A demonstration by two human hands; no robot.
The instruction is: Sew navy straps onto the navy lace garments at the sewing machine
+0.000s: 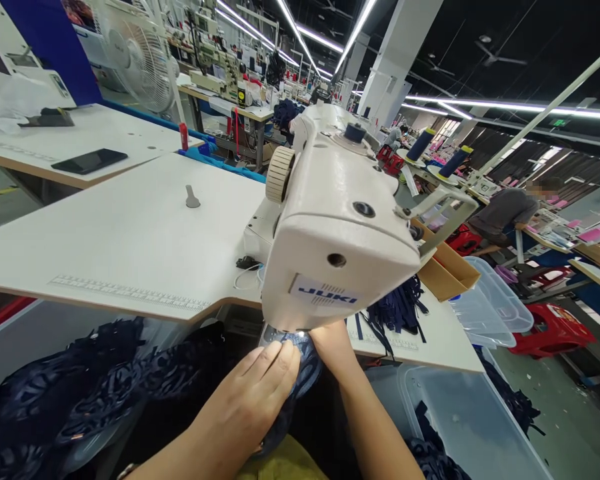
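Observation:
A white JUKI sewing machine (337, 247) stands in front of me, its head hiding the needle area. Under it lies a shiny navy fabric piece (306, 373), hanging down over the table edge toward my lap. My left hand (260, 387) is closed on the near left part of this fabric, fingers pressed together and thumb out of sight. On the far right side of the fabric rests my right hand (333, 347); its fingers disappear behind the machine head. A lamp lights the spot between both hands.
Navy strips (397, 307) lie right of the machine by a cardboard box (450, 270). Left, a tub holds dark navy pieces (105, 380); a clear-lidded bin (470, 413) stands at right. A small grey metal part (192, 197) and a phone (90, 161) lie on tabletops.

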